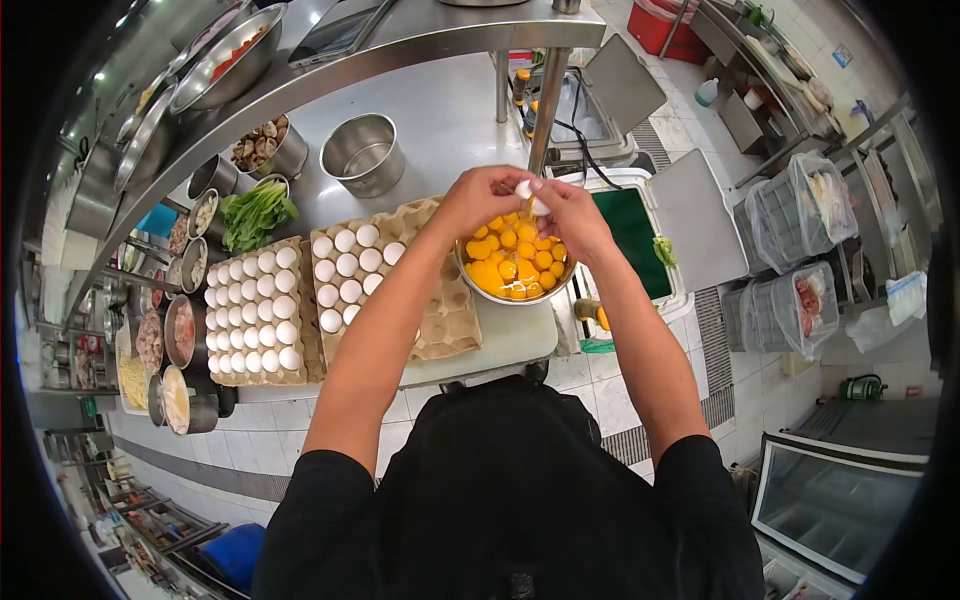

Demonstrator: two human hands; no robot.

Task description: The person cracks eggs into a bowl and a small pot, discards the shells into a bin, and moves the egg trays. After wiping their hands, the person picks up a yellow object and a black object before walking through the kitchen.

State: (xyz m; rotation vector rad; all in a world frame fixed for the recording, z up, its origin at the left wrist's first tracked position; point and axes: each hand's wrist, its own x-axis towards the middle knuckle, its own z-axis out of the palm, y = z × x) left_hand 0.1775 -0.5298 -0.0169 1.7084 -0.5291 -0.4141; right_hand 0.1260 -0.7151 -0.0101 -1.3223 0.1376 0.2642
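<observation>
Over a metal bowl (521, 301) full of raw yolks and egg white (508, 262), a cracked egg (532, 197) is held between my two hands. My left hand (482, 204) is closed, its fingertips pinching one side of the white shell. On the other side, my right hand (577, 218) grips the shell with bent fingers. Some yellow shows just under the shell. To the left of the bowl lies a cardboard egg tray (447, 325), partly filled with white eggs (346, 265). Beside it is a fuller tray of eggs (253, 312).
A deep metal pot (363, 155) stands behind the trays. Leafy greens (257, 215) and several metal containers of food line the left side. A steel shelf (420, 50) crosses above the counter. At right are an open white cooler (640, 245) and clear plastic bins (800, 210).
</observation>
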